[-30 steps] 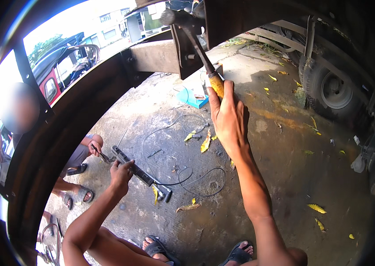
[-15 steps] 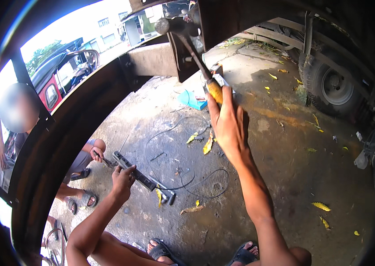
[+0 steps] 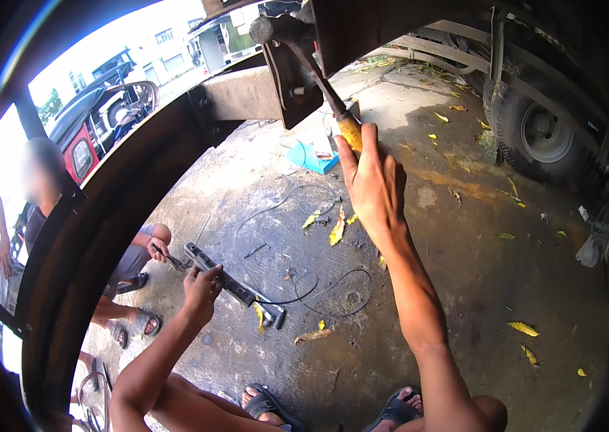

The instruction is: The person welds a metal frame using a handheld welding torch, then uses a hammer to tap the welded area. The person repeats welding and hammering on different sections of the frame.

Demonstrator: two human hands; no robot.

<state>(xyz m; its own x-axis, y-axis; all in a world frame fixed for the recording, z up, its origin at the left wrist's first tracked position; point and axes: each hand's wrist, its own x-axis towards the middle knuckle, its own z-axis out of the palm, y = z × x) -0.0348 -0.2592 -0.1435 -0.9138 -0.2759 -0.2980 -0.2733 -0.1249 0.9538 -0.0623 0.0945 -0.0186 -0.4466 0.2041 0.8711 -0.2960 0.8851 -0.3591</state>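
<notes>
My right hand (image 3: 376,187) is wrapped round the yellow grip of a hammer (image 3: 350,135). Its rounded metal head is up beside a dark steel plate bracket (image 3: 293,90) on the frame; whether it touches cannot be made out. Lower down on the left, my left hand (image 3: 201,291) grips a long grey and black bar that looks like a power strip (image 3: 229,283), with a black cord (image 3: 286,300) at its lower end. Close to the strip's upper end, another person's hand (image 3: 157,248) holds a dark plier-like tool (image 3: 169,258).
A curved rusty steel beam (image 3: 113,209) arcs along my left, joined to a crossbar (image 3: 243,99). Metal tools (image 3: 272,315) lie on the wet concrete near loops of cord. Beyond are a blue box (image 3: 310,157), a truck wheel (image 3: 545,133) and a red vehicle (image 3: 82,155). People are at the left.
The hammer and my right hand have shifted only slightly, its head a little higher in view. My left hand keeps its hold on the strip almost unmoved.
</notes>
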